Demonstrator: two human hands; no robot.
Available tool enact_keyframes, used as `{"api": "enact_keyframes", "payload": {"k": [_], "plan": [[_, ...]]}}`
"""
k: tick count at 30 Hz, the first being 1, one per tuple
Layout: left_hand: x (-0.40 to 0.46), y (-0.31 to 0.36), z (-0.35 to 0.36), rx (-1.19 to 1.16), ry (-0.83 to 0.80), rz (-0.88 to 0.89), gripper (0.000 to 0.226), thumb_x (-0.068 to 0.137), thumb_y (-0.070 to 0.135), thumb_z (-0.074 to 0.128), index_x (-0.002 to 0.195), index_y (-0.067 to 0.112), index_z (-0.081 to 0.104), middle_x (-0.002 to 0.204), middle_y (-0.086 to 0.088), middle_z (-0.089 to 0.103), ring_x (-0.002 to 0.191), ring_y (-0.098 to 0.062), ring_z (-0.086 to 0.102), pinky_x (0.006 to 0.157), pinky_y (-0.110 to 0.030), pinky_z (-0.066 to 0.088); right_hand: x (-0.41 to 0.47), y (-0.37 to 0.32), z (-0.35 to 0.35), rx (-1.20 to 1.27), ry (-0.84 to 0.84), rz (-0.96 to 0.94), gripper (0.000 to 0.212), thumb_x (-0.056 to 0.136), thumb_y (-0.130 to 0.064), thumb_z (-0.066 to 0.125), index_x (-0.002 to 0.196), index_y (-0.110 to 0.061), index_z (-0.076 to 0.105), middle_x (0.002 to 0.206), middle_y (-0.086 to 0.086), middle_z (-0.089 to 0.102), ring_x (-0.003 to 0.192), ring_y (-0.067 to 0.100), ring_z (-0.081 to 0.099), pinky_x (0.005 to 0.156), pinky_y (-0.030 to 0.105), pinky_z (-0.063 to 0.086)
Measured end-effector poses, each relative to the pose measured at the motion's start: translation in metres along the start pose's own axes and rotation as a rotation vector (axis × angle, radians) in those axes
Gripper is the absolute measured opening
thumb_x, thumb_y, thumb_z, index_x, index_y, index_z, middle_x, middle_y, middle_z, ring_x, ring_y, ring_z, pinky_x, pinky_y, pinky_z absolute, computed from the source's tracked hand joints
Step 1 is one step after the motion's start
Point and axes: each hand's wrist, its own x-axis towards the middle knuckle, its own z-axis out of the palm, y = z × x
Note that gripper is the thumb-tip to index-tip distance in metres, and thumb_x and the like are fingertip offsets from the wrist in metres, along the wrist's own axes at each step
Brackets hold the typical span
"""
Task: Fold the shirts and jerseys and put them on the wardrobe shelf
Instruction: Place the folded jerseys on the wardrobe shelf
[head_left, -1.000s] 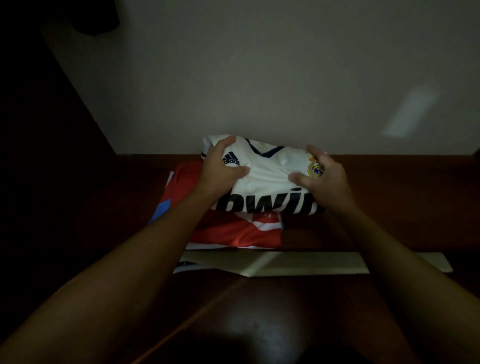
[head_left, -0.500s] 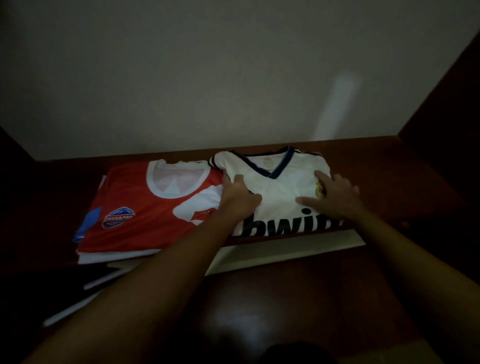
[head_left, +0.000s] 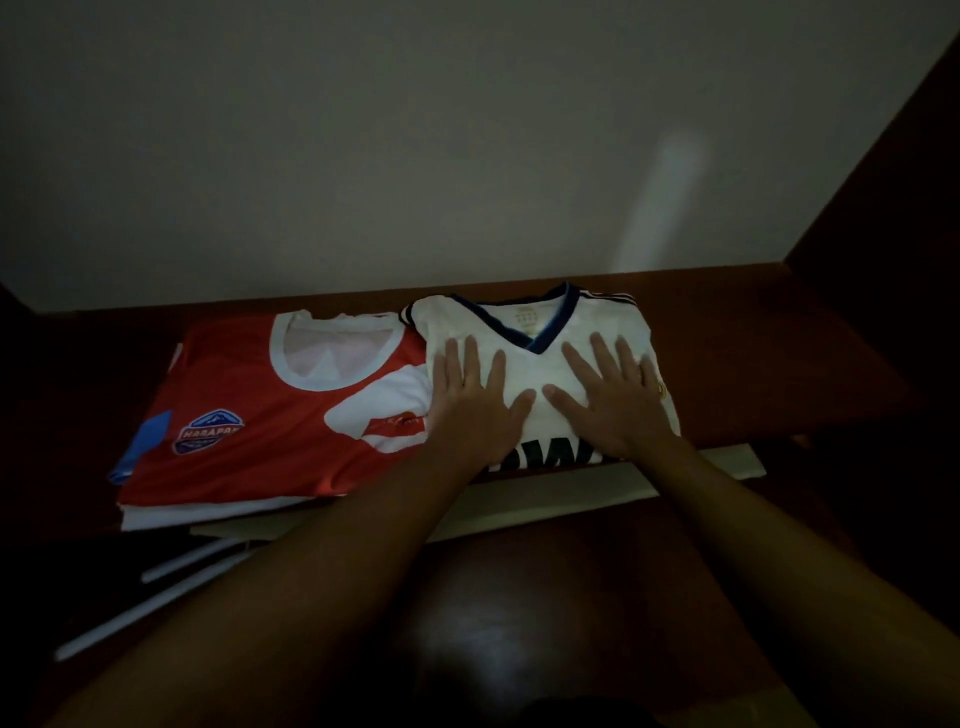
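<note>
**A:** Inside a dim wardrobe, far left on the dark wooden shelf (head_left: 753, 374): what lies there?

**B:** A folded red jersey (head_left: 270, 415) with a white collar and a blue badge, resting on what looks like more folded cloth; only pale edges show beneath it.

**A:** And next to it?

**B:** A folded white jersey (head_left: 540, 332) with a navy V-neck, its left edge touching, perhaps overlapping, the red one. Both lie near the shelf's front.

**A:** The hands?

**B:** Left hand (head_left: 470, 400) and right hand (head_left: 613, 400) lie flat on the white jersey, fingers straight and spread, pressing down, gripping nothing.

**A:** How far along is the job?

**B:** These jerseys look folded and shelved; the white one seems to need only smoothing. Whether more shirts wait elsewhere cannot be told from here.
</note>
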Motion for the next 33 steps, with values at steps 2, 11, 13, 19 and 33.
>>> {"api": "enact_keyframes", "payload": {"k": [2,11,13,19,33], "plan": [[0.005,0.009,0.002,-0.027,-0.012,0.008,0.083,0.097,0.067,0.01,0.155,0.013,0.035,0.161,-0.027,0.019,0.151,-0.043,0.016,0.123,-0.054,0.008,0.001,0.01,0.002,-0.003,0.028,0.021,0.08,0.091,-0.083,0.009,0.16,-0.043,-0.002,0.17,0.0,-0.008,0.156,0.028,-0.011,0.124,0.054,-0.005],[0.02,0.014,-0.024,-0.427,-0.196,-0.066,0.067,0.103,0.059,0.03,0.158,0.022,0.026,0.168,-0.012,0.008,0.154,-0.033,0.005,0.124,-0.046,0.004,0.004,0.019,-0.009,-0.026,0.048,0.016,0.078,0.095,-0.078,0.02,0.161,-0.036,0.011,0.17,0.007,0.001,0.156,0.033,-0.006,0.123,0.056,0.0],[0.022,-0.001,-0.051,-0.768,-0.136,-0.147,0.048,0.103,0.044,0.046,0.147,0.023,0.045,0.155,-0.004,0.037,0.137,-0.022,0.042,0.113,-0.04,0.037,-0.001,-0.004,-0.022,0.018,0.19,-0.062,0.073,0.094,-0.067,0.04,0.155,-0.027,0.033,0.165,0.013,0.022,0.154,0.035,0.011,0.12,0.057,0.015],[-0.007,-0.096,-0.099,-0.639,0.25,-0.338,0.024,0.092,0.032,0.062,0.114,0.022,0.065,0.128,-0.003,0.055,0.122,-0.021,0.049,0.101,-0.039,0.044,-0.019,-0.128,-0.055,0.56,0.025,-0.294,0.053,0.101,-0.052,0.051,0.145,-0.023,0.049,0.094,0.001,0.074,0.086,0.01,0.069,0.077,0.027,0.054],[-0.087,-0.211,-0.108,-0.361,-0.052,-0.873,0.082,0.088,0.048,0.066,0.155,0.023,0.026,0.152,-0.021,0.024,0.136,-0.042,0.035,0.105,-0.049,0.039,-0.016,-0.222,-0.021,0.211,0.102,-0.261,0.067,0.096,-0.057,0.055,0.15,-0.018,0.044,0.14,0.022,0.053,0.123,0.037,0.055,0.096,0.042,0.048]]}}
